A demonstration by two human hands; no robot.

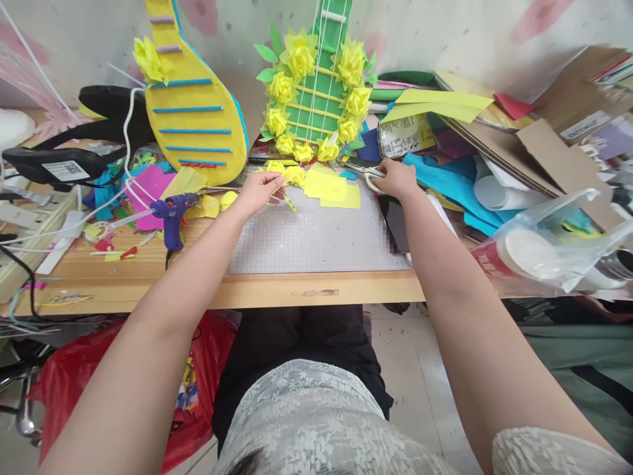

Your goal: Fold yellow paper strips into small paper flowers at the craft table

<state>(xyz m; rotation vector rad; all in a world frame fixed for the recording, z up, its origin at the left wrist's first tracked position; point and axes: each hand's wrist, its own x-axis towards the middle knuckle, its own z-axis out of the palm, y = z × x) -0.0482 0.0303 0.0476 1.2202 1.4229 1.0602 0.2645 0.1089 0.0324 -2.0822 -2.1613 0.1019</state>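
Note:
My left hand (263,192) is above the mat's back left part, fingers pinched on a narrow yellow paper strip (291,202) that hangs down. My right hand (397,178) is closed on the handles of a pair of scissors (363,169), whose blades point left. Between the hands, yellow paper squares (332,187) lie on the grey cutting mat (316,237). Behind them stands a green guitar-shaped craft (316,99) ringed with yellow paper flowers (357,100). A yellow guitar-shaped craft (192,125) with blue bars leans to its left.
On the left are a purple glue gun (173,214), white cables and paper scraps. A dark phone (394,224) lies under my right forearm. Cardboard (524,158) and blue paper (452,188) pile up on the right, near a bagged cup (524,254). Below hangs a red bag (84,376).

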